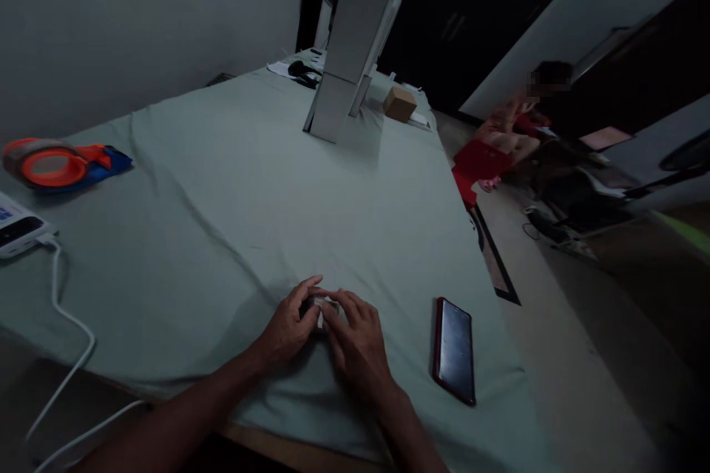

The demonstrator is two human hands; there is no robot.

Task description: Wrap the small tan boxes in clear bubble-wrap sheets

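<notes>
Near the front edge of the cloth-covered table [222, 185], a small pale object [322, 310] sits between my two hands. My left hand [291, 321] closes round its left side, thumb against it. From the right, my right hand [358, 332] holds it too, with its thumb and fingers on top and at the far side. Most of the object is hidden by the fingers, so what it is cannot be made out. A dark phone in a red case [455, 351] lies to the right of my right hand.
An orange tape dispenser [55, 165] and a white device [22, 225] with a cable [75, 318] are at the left. Tall white boxes [355, 37] and a small brown box [399, 103] stand at the back. A seated person [510, 126] is beyond the table's right side.
</notes>
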